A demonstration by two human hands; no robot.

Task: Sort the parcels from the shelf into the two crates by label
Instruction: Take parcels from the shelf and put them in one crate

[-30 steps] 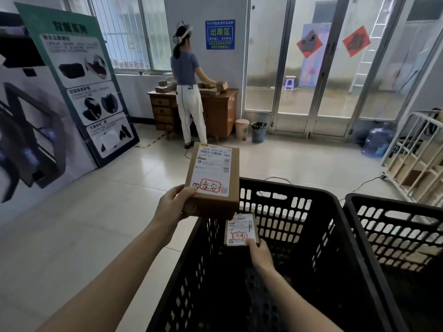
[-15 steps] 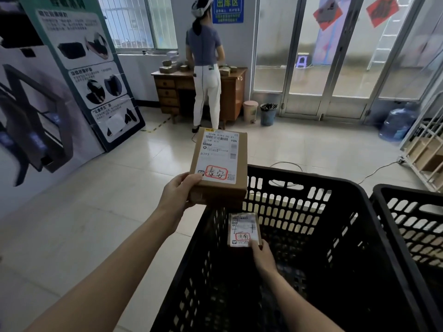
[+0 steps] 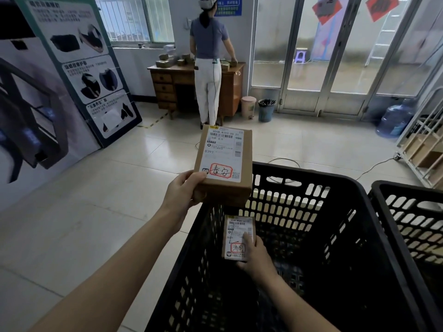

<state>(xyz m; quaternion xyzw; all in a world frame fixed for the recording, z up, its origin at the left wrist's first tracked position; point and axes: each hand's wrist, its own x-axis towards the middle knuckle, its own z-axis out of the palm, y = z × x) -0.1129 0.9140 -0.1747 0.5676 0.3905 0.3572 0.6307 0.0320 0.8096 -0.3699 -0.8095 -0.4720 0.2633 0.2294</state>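
Observation:
My left hand (image 3: pixel 183 191) grips a brown cardboard parcel (image 3: pixel 225 149) by its near left corner, holding it above the far left rim of the left black crate (image 3: pixel 354 212). Its white label carries red-boxed handwriting. My right hand (image 3: pixel 255 256) holds a smaller labelled parcel (image 3: pixel 236 233) low inside that same crate, thumb across its label. The right black crate (image 3: pixel 407 209) stands beside it at the right edge, only partly in view.
A white shelf rack (image 3: pixel 424 149) with cardboard boxes stands at the far right. A person (image 3: pixel 208 58) stands with their back to me at a wooden desk (image 3: pixel 167 85). Two bins (image 3: pixel 257 109), a water jug (image 3: pixel 394 121), floor cables and leaning poster boards (image 3: pixel 79 65) are around.
My right hand has lowered the small parcel deeper into the left crate. The left hand keeps the larger parcel above the rim. My view has tilted down and shifted.

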